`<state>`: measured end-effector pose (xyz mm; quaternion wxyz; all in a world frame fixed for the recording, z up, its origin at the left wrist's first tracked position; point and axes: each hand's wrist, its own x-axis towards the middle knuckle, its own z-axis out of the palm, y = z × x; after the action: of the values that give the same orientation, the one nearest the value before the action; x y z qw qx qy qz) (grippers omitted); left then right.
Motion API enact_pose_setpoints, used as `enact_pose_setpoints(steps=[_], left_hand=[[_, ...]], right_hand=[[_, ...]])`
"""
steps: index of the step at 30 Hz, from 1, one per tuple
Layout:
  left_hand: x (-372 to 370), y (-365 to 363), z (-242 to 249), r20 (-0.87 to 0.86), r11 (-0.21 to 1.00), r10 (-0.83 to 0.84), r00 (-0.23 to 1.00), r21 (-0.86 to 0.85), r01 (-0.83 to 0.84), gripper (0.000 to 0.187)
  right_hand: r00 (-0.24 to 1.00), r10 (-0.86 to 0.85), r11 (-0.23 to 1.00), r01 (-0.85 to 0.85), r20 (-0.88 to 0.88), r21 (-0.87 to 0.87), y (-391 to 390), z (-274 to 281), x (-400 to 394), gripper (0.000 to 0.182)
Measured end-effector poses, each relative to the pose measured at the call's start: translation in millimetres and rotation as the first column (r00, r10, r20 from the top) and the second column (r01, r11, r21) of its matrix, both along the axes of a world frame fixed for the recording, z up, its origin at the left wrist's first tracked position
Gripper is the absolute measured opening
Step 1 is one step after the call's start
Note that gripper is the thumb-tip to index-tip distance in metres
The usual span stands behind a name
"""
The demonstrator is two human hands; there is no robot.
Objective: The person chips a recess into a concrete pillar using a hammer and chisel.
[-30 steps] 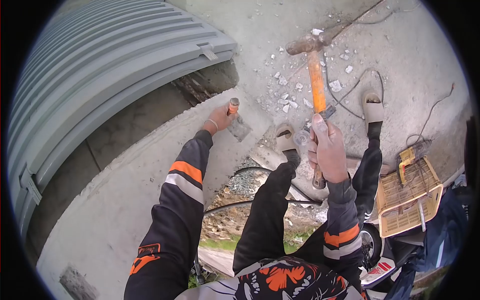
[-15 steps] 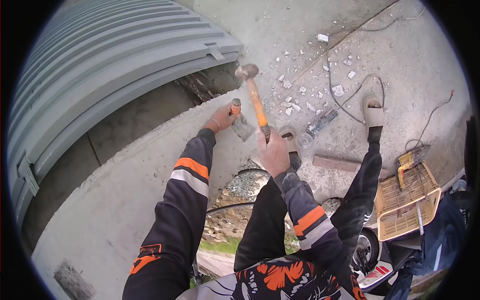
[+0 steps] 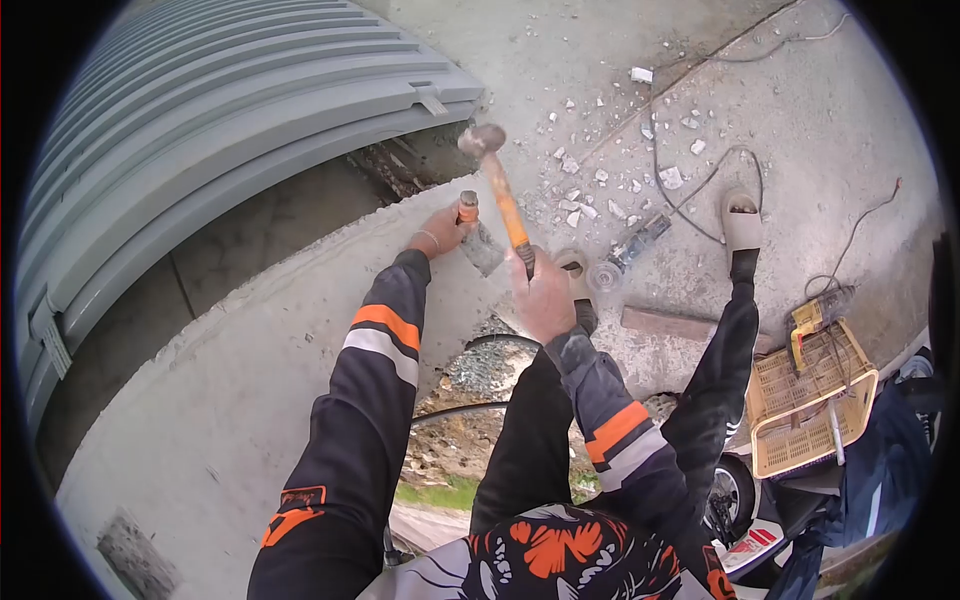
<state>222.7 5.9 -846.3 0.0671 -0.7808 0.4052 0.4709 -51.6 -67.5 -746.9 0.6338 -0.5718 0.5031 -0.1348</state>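
Observation:
My right hand (image 3: 545, 297) is closed around the lower handle of a hammer (image 3: 507, 205) with an orange-yellow shaft. Its metal head is raised a little above and to the right of a chisel (image 3: 468, 205). Around the chisel's orange grip, my left hand (image 3: 440, 232) is closed, and the metal top sticks up out of the fist. The chisel's lower end is hidden behind the hand. A rough, chipped patch (image 3: 485, 252) shows in the concrete ledge (image 3: 250, 350) just right of the left hand.
Broken concrete pieces (image 3: 670, 177) litter the floor. An angle grinder (image 3: 640, 243) with a cord lies near my feet. Right of me, a yellow drill (image 3: 805, 325) rests on a plastic basket (image 3: 770, 450). A grey ribbed metal shutter (image 3: 250, 110) stands at the left; a wooden strip (image 3: 670, 324) lies below the grinder.
The hammer head has shifted slightly left and up, nearer to above the chisel. My left hand keeps its hold on the chisel, and the whole view has moved slightly.

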Motion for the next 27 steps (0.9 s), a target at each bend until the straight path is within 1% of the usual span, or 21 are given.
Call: enact_pose_setpoints(steps=[1, 2, 3, 4, 6, 7, 8, 9, 11, 12, 14, 15, 16, 17, 18, 19, 20, 22, 23, 26, 27], left_hand=[[-5, 8, 1, 0.000, 1.000, 0.016, 1.000, 0.004, -0.016, 0.043], [-3, 4, 2, -0.003, 1.000, 0.010, 1.000, -0.003, -0.010, 0.043], [3, 1, 1, 0.013, 0.999, 0.030, 0.999, -0.024, -0.029, 0.043], [-3, 24, 1, -0.026, 0.999, 0.053, 0.998, 0.003, -0.053, 0.044], [10, 10, -9, -0.073, 0.997, 0.067, 0.995, -0.031, -0.070, 0.044], [11, 8, -11, -0.050, 0.997, 0.052, 0.997, -0.051, -0.055, 0.041], [10, 7, -13, -0.025, 0.997, 0.042, 0.999, -0.068, -0.043, 0.039], [8, 12, -14, -0.001, 0.996, 0.038, 0.999, -0.077, -0.038, 0.036], [7, 11, -10, -0.026, 0.997, 0.040, 0.999, -0.065, -0.042, 0.040], [5, 8, -5, -0.039, 0.997, 0.038, 0.999, -0.061, -0.040, 0.042], [1, 2, 3, 0.020, 0.999, 0.024, 1.000, -0.040, -0.023, 0.042], [-5, 0, 6, 0.044, 1.000, 0.014, 0.999, -0.028, -0.013, 0.042], [-5, 4, 4, 0.042, 1.000, 0.010, 0.999, -0.017, -0.010, 0.042], [-2, 13, 2, 0.039, 1.000, 0.009, 0.999, -0.004, -0.009, 0.043], [3, 5, -6, 0.036, 1.000, -0.008, 0.999, -0.003, 0.008, 0.043], [3, 3, -9, 0.034, 1.000, -0.005, 0.999, -0.023, 0.006, 0.043], [-7, 19, -9, 0.010, 1.000, -0.007, 1.000, -0.003, 0.007, 0.043], [-8, 8, -13, -0.009, 0.999, -0.041, 0.999, -0.021, 0.041, 0.043], [-8, 2, -13, -0.016, 0.998, -0.064, 0.998, -0.025, 0.064, 0.043], [-3, 5, -18, -0.072, 0.998, -0.061, 0.996, -0.030, 0.059, 0.043], [2, 9, -22, -0.091, 0.999, -0.041, 0.995, -0.034, 0.038, 0.043]], right_hand=[[0.997, 0.061, 0.998, -0.060, -0.053, 0.018, 29, -10, -9, 0.051], [0.989, 0.100, 0.995, -0.098, -0.108, 0.030, 31, -6, -11, 0.052], [0.988, 0.137, 0.981, -0.126, -0.066, 0.147, 19, -12, -17, 0.053], [0.984, 0.177, 0.936, -0.156, -0.037, 0.317, 9, 12, -41, 0.054], [0.992, 0.071, 0.877, -0.114, 0.108, 0.468, -49, 42, -52, 0.054], [0.977, -0.054, 0.860, -0.060, 0.208, 0.506, -80, 58, -50, 0.053], [0.930, -0.219, 0.840, 0.025, 0.297, 0.542, -115, 95, -49, 0.053], [0.851, -0.374, 0.801, 0.097, 0.368, 0.591, -144, 130, -46, 0.053], [0.558, -0.550, 0.832, 0.302, 0.621, 0.466, -170, 158, -26, 0.053], [0.524, -0.586, 0.810, 0.362, 0.618, 0.462, -155, 149, -15, 0.052], [0.440, -0.638, 0.762, 0.476, 0.632, 0.439, -99, 92, 10, 0.051], [0.877, -0.393, 0.919, 0.379, 0.276, 0.105, -33, 29, 6, 0.052], [0.990, 0.091, 0.996, -0.090, -0.110, 0.017, 15, -16, -5, 0.056], [0.945, 0.300, 0.899, -0.233, -0.132, 0.370, 44, -35, -14, 0.059], [0.955, 0.209, 0.957, -0.155, -0.211, 0.245, 53, -23, -30, 0.060], [0.950, 0.255, 0.877, -0.149, -0.179, 0.457, 34, -12, -42, 0.060], [0.943, 0.297, 0.725, -0.121, -0.149, 0.678, 29, 6, -70, 0.061], [0.971, 0.154, 0.811, -0.019, -0.183, 0.585, 41, -6, -100, 0.053], [0.979, 0.041, 0.702, 0.114, -0.200, 0.703, 15, 14, -106, 0.050], [0.970, -0.078, 0.682, 0.219, -0.229, 0.698, -24, 13, -123, 0.044], [0.977, -0.100, 0.700, 0.204, -0.189, 0.684, -39, 14, -126, 0.045]])
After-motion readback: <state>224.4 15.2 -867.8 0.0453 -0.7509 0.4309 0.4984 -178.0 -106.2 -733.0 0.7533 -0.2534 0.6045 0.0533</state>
